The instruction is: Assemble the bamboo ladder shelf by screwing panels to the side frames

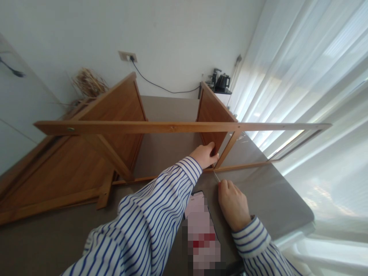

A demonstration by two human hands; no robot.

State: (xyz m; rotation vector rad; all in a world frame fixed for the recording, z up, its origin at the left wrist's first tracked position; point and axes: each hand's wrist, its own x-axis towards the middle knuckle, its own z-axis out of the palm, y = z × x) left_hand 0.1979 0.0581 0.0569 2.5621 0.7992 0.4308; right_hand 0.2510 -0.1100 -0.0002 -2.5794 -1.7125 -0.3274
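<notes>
My left hand (204, 155) is closed round the lower front edge of the right upright wooden panel (208, 111), close to where a slat (228, 149) meets the lower rail of the wooden frame (172, 127). Below it, my right hand (234, 205) is a fist around a tool with a thin metal shaft (216, 176). The shaft's tip meets the lower rail at that joint; the handle is hidden in my fist, so its kind cannot be told. The frame stands on edge across the fronts of both panels.
A left wooden panel (115, 103) stands upright on the grey table (267, 191), and a further wooden piece (57, 184) leans at the left. A pixelated pinkish item (201, 230) lies between my arms. A black kettle (222, 82) stands at the back, sheer curtains (316, 76) at right.
</notes>
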